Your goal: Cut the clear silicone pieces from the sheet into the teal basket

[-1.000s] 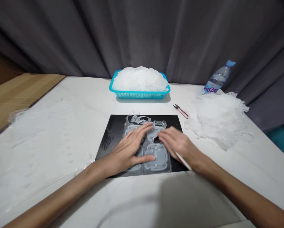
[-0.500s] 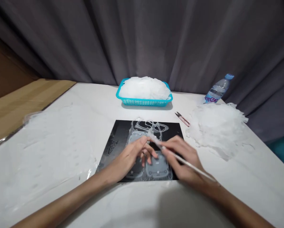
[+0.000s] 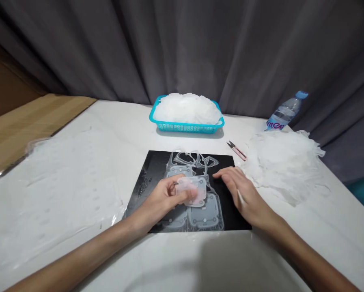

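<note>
My left hand [image 3: 166, 196] pinches a translucent, rounded-rectangular plastic piece [image 3: 201, 188], its thumb lying across the front. Beneath it is a black mat [image 3: 235, 215] bearing clear sheet material with similar rounded shapes; one shape [image 3: 204, 217] lies just below the held piece. Loops of clear cut-out scrap [image 3: 210, 162] spread over the mat's far part. Above the mat's right side, my right hand [image 3: 239, 192] has its fingers bent and close together. A pale sliver shows at its palm, too little visible to name.
A blue basket [image 3: 186, 127] heaped with white translucent pieces stands at the back. To the right are small thread snips [image 3: 236, 151], a pile of clear scrap [image 3: 288, 162] and a water bottle [image 3: 283, 113]. Clear sheets [image 3: 69, 190] cover the left; cardboard [image 3: 38, 121] lies beyond.
The translucent piece now shows in my left hand, lifted over the mat. My right hand has drawn away to the right, and the long white strip along it no longer shows.
</note>
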A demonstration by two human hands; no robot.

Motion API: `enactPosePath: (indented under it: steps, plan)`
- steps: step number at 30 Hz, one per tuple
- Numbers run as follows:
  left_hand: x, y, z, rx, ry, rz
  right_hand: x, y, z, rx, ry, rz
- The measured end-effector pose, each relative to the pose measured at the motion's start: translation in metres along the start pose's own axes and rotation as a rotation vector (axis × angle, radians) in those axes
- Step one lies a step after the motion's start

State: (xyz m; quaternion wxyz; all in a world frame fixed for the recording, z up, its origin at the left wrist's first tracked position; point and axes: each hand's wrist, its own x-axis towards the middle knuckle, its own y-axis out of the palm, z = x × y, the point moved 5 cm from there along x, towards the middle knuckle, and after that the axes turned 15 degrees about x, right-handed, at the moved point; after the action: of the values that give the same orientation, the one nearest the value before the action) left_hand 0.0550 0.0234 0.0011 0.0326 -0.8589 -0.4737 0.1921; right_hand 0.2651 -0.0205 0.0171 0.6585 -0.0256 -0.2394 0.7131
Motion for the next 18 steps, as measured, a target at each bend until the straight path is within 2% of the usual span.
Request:
enactPosePath:
  steps: [2, 5, 8, 11, 14, 18]
  plan:
    - [0.0, 0.002, 0.001, -0.028, -0.002, 0.021, -0.003, 0.017, 0.003, 0.041, 0.01, 0.1]
    - [0.0, 0.006, 0.002, -0.069, 0.02, 0.06, -0.007, 0.029, 0.008, 0.081, 0.007, 0.061]
    - [-0.001, 0.009, 0.001, -0.088, 0.059, 0.089, -0.009, 0.03, 0.009, 0.111, 0.004, -0.01]
    - [-0.002, 0.011, 0.001, -0.086, 0.06, 0.129, -0.009, 0.028, 0.007, 0.126, 0.027, 0.017]
    - [-0.002, 0.01, 0.0, -0.073, 0.061, 0.114, -0.008, 0.025, 0.009, 0.115, 0.031, 0.026]
    - [-0.003, 0.012, -0.005, -0.09, 0.077, 0.084, -0.009, 0.025, 0.021, 0.04, -0.13, -0.065]
